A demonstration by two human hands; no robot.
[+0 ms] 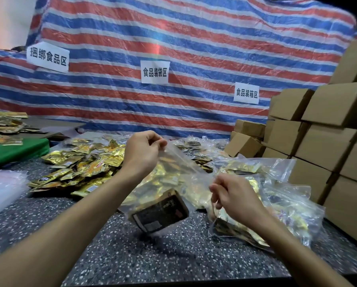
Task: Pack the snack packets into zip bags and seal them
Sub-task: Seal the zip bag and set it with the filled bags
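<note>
The zip bag (165, 183) hangs above the bench (111, 255), its mouth running 10 to 4 o'clock between 2 hands. Fingers of the left hand (142, 150) pinch the far corner, those of the right hand (233, 197) the near one; sealing should run along that line. Loose snack packets (80, 166) lie toward 9 o'clock.

— Bright or dim?
— Dim, lit from above and in front. The striped tarp (194, 38) is brightest at its middle, with a faint rainbow flare streak there.
— Glare?
— White sheen on the zip bag (179, 162), glints on the gold snack packets (80, 162).
— Sharp?
— Mostly. The dark packet (161, 210) in the bag is blurred, with a soft shadow on the table (132, 262) below it. The cardboard boxes (328, 141) bow at the right edge; the top right corner and bottom edge go black.
</note>
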